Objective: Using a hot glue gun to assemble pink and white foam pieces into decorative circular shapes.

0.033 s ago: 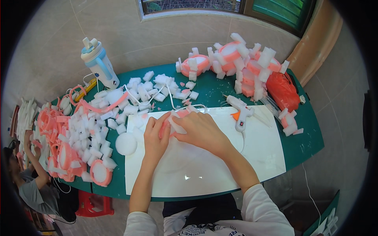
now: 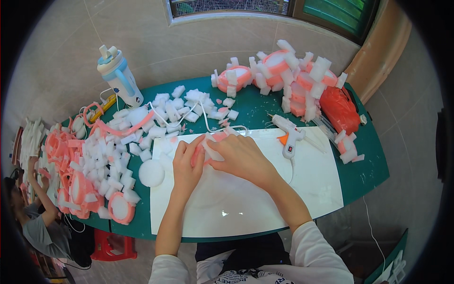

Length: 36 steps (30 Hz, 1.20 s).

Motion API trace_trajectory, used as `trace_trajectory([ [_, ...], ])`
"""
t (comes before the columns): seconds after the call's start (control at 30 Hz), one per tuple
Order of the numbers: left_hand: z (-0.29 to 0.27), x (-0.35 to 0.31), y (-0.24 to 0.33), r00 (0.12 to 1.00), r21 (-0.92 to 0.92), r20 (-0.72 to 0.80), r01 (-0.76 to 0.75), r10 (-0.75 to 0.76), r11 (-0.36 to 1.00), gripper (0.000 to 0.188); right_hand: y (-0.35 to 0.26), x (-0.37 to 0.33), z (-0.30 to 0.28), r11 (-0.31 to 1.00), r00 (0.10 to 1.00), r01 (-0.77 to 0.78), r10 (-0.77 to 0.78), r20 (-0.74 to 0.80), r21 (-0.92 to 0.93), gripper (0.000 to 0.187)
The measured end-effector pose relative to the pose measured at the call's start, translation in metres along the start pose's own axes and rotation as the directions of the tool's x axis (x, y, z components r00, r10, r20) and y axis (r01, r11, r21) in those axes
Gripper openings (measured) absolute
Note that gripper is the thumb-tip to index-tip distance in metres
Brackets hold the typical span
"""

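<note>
Over the far part of a white board (image 2: 250, 203), both hands are closed around a pink and white foam piece (image 2: 213, 150). My left hand (image 2: 186, 163) grips its left side, fingers wrapped on the pink foam. From the right, my right hand (image 2: 239, 154) presses a white foam block on it with thumb and fingers. Much of the piece is hidden by the hands. Left of the left hand lies a round white foam disc (image 2: 152, 173). To the right, a white hot glue gun (image 2: 289, 135) with an orange trigger rests on the board, its cord running toward me.
White foam blocks (image 2: 111, 163) and pink foam rings (image 2: 59, 146) crowd the green table's left. Finished-looking pink and white foam pieces (image 2: 298, 83) pile at the back right beside a red bag (image 2: 339, 109). A bottle (image 2: 119, 78) stands back left. Another person (image 2: 42, 227) sits far left.
</note>
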<state>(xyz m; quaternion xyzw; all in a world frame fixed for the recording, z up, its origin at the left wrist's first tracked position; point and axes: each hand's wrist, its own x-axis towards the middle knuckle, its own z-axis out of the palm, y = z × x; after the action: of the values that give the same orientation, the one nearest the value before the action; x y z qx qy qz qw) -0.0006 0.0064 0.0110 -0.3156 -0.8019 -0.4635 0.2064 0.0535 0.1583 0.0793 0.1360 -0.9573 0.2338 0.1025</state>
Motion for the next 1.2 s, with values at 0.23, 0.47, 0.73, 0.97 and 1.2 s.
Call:
trace_trajectory([
  [0.23,0.0005,0.0001,0.0,1.0,-0.004,-0.004,-0.01,0.01,1.0,0.031,0.0012,-0.0002,-0.0011,1.0,1.0,0.004,-0.004,0.02,0.005,0.036],
  [0.47,0.0004,-0.0003,0.0,1.0,-0.008,-0.007,-0.006,0.006,1.0,0.031,0.0017,-0.0006,0.0014,1.0,0.999,0.025,-0.025,-0.025,0.01,0.038],
  [0.73,-0.0004,0.0002,0.0,1.0,-0.011,-0.003,-0.004,0.004,1.0,0.03,0.0004,-0.0013,0.0012,1.0,0.999,0.027,-0.027,-0.046,0.008,0.035],
  [0.97,-0.0002,0.0005,0.0007,1.0,-0.011,-0.008,-0.001,0.001,1.0,0.03,0.0001,-0.0008,0.0004,0.999,0.998,0.034,-0.034,-0.043,0.002,0.034],
  [1.2,0.0001,-0.0001,-0.0005,1.0,-0.008,-0.01,-0.011,0.011,1.0,0.031,0.0021,-0.0014,0.0021,0.999,0.998,0.034,-0.034,-0.045,0.006,0.035],
])
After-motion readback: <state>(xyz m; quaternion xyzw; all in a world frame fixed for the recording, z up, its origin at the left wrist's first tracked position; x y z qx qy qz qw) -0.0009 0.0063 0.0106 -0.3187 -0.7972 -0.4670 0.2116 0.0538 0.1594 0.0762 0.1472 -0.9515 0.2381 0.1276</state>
